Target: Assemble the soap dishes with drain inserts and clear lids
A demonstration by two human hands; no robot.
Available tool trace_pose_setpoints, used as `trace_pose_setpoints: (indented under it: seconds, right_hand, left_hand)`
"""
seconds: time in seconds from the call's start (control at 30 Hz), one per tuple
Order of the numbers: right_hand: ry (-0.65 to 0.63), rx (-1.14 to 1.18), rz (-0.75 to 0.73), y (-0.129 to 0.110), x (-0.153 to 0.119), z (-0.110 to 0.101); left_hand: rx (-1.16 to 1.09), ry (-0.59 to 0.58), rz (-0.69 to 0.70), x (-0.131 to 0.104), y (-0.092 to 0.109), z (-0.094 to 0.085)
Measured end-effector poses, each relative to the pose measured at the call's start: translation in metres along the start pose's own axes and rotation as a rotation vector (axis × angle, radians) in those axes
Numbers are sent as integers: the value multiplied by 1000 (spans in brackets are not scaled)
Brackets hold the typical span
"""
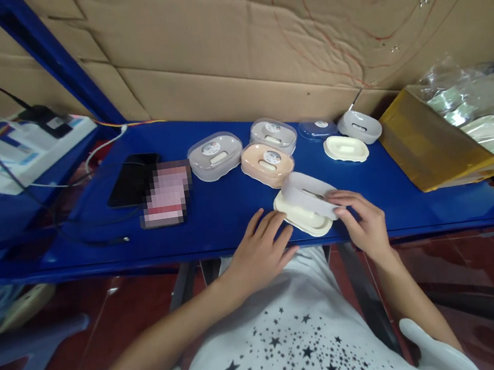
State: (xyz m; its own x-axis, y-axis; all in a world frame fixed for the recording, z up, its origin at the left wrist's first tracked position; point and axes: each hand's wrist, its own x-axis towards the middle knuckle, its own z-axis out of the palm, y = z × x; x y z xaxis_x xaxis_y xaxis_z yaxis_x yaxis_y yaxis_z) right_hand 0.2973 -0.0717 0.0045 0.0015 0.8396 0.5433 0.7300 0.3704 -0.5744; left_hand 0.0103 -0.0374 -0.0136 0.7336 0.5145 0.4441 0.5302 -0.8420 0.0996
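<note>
In my right hand (363, 221) is a pale grey oval dish (305, 192) with a slot in its bottom, pinched at its right end and tilted. Under it, near the table's front edge, lies a cream oval tray (311, 224). My left hand (263, 250) rests beside that tray, fingers spread, their tips at its left edge. Beyond, a peach soap box (267, 165) and two grey soap boxes (215, 157) (273, 135) stand with clear lids and round labels. A second cream tray (345, 149), a second grey dish (361, 127) and a loose clear lid (318, 129) sit behind to the right.
A cardboard box (429, 141) with plastic-wrapped parts stands at the right. On the left lie a black phone (132, 179), a phone with a blurred screen (165, 193) and cables. A white power strip (36, 156) sits farther left. A cardboard wall (218, 48) closes the back.
</note>
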Motion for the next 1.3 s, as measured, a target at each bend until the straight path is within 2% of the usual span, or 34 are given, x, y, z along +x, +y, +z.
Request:
trace_pose_setpoints:
  seconds: [0.17,0.33,0.4,0.5,0.63,0.7,0.77,0.87,1.0,1.07,1.17,1.3]
  right_hand:
    - [47,-229,-63,30,12,-23]
    - [-129,-178,-55,62,25,-42]
    - [-121,-154,-66,76,39,-50]
    - [-74,-281,-86,107,68,-62]
    - [-234,-476,-66,152,100,-69]
    - [-301,-486,-59,161,105,-68]
    - [-311,-465,-68,154,105,-65]
    - [-273,-402,-97,117,97,-54]
    - [-494,-263,-185,53,76,-32]
    - [-509,-242,-181,30,65,-23]
    - [-408,-178,-156,10,52,-16]
    - [-451,8,-239,-6,49,-11]
  left_hand:
    - [20,6,-28,0,-1,-10]
    - [5,83,-60,-5,-13,-18]
    - [2,120,-97,-7,-21,-19]
    - [0,131,-159,-9,-30,-20]
    - [23,108,-240,-13,-39,-22]
    - [36,84,-282,-15,-45,-23]
    - [12,54,-322,-18,-50,-24]
    - [-83,-4,-356,-22,-56,-26]
    - [-262,-93,-366,-23,-52,-32]
    - [-363,-128,-362,-23,-48,-34]
    - [-483,-134,-353,-21,-43,-35]
    - [-578,-92,-349,-19,-46,-30]
